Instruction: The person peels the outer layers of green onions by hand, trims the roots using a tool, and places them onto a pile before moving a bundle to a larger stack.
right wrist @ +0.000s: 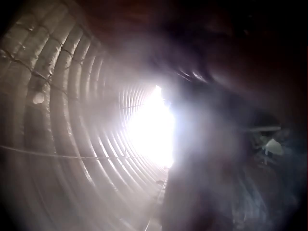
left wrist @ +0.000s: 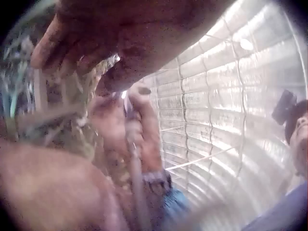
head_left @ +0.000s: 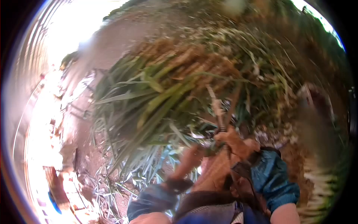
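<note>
My right hand (head_left: 240,145) grips a thin, ribbed tube (head_left: 217,106), its pale narrow length pointing up and away over the plant pile. A dark cord-like length runs from below that hand towards my lap. In the left wrist view the tube (left wrist: 135,149) passes along the right hand's fingers (left wrist: 150,125). My left hand (head_left: 192,158), blurred, is low and close beside the right one, by some green leaf. Its fingers (left wrist: 48,50) bend over in the left wrist view; I cannot tell whether they hold anything. A large heap of long-leaved, leek-like plants (head_left: 149,93) lies just ahead.
Loose leaves (head_left: 257,63) lie behind and right of the heap. Pale stalks (head_left: 317,186) line up at the lower right. Trimmings (head_left: 126,186) litter the ground at the left. A ribbed, translucent tunnel wall (left wrist: 207,96) rises alongside. Bare soil (head_left: 115,52) shows beyond.
</note>
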Tool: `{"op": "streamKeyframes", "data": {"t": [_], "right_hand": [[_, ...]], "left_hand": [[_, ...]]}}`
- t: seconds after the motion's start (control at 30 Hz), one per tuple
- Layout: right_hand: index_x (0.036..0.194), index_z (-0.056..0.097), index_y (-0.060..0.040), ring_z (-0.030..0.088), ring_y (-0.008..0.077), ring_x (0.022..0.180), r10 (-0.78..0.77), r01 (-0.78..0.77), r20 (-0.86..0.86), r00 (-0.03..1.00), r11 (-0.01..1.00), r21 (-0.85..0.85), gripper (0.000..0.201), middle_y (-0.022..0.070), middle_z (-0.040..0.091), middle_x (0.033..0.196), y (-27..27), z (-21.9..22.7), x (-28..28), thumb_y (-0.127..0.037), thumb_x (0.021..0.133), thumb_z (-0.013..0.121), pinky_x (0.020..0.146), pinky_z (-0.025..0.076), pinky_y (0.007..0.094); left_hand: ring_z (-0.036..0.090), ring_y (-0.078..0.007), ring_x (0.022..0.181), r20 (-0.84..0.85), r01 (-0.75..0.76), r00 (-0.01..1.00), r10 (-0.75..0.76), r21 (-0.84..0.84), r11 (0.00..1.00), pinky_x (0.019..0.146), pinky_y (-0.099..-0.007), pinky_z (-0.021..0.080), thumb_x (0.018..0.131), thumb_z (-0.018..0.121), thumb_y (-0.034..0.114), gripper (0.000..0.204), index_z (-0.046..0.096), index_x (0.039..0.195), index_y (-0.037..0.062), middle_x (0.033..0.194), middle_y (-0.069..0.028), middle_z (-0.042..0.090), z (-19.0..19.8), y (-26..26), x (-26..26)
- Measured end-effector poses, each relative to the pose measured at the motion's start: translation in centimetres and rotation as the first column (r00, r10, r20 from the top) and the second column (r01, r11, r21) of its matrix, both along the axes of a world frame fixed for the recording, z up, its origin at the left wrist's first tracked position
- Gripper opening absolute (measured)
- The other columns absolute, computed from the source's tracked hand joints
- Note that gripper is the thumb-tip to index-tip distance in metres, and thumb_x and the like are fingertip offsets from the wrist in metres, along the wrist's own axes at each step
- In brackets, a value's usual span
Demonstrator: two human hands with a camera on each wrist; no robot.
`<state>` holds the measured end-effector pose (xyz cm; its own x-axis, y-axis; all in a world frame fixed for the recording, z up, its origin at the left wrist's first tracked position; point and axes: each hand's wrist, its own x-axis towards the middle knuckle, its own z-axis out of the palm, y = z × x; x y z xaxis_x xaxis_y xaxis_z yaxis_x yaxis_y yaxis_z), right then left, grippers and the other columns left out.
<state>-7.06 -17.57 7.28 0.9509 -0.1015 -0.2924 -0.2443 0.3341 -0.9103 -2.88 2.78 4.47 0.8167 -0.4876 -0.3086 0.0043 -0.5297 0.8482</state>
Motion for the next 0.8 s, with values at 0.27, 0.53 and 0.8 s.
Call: {"op": "streamKeyframes", "data": {"t": [0.27,0.53,0.8], "right_hand": [[0.121,0.043,0.003,0.05,0.0237,0.098,0.085,-0.111,-0.169,0.982,0.982,-0.151,0.065,0.016,0.052,0.103,3.6,-0.6,4.2,-0.013,0.064,0.069,0.085,0.038,0.0348],[0.106,0.054,0.0011,0.057,0.0281,0.08,-0.034,0.073,0.087,0.996,0.868,-0.49,0.054,0.0142,0.059,0.083,-0.8,-5.5,7.6,-0.013,0.058,0.073,0.071,0.043,0.0367],[0.127,0.04,-0.0015,0.052,0.0312,0.104,0.043,-0.003,0.069,0.997,0.869,-0.494,0.068,0.0198,0.055,0.11,-1.3,-3.5,5.4,-0.015,0.067,0.069,0.088,0.04,0.0356]], "left_hand": [[0.046,-0.0372,0.098,0.817,-0.115,0.564,-0.119,0.221,0.968,0.082,-0.0431,0.04,0.071,0.058,0.006,0.034,0.051,0.104,-0.0014,0.103,-0.0204,0.049,2.0,-1.7,15.8],[0.053,-0.0317,0.089,0.844,-0.36,0.339,-0.415,0.524,0.772,0.076,-0.0434,0.044,0.075,0.054,0.007,0.019,0.055,0.093,0.0004,0.094,-0.0152,0.055,-4.3,-8.3,25.4],[0.062,-0.0269,0.073,0.756,-0.289,0.447,-0.478,0.628,0.723,0.057,-0.0355,0.048,0.073,0.061,0.01,0.015,0.056,0.086,0.0031,0.08,-0.012,0.06,-4.2,-9.5,24.8]]}}
